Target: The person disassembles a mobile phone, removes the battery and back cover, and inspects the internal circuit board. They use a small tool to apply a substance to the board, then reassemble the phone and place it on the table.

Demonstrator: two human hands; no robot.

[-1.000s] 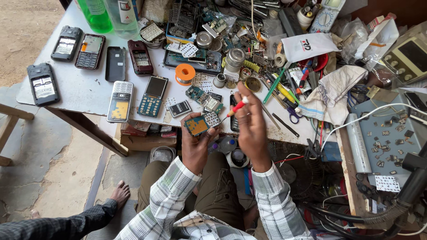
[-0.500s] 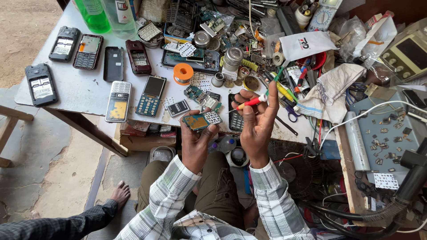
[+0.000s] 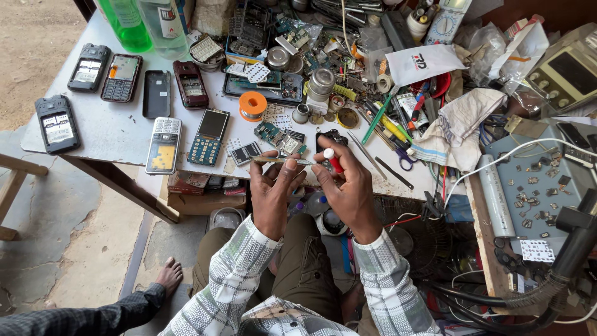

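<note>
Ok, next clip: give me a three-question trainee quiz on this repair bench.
1. True or false: the right hand holds a red-and-white tool.
2. What does the left hand hold? A) green bottle B) thin flat board C) scissors
3. What colour is the tape roll on the table?

Key: 1 true; 2 B; 3 orange.

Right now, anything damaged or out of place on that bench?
Yes. Several phones lie with backs off and insides bare at the table's left end. Loose circuit boards and small parts crowd the middle. The left hand holds a thin board edge-on; the right hand grips a red tool.
</note>
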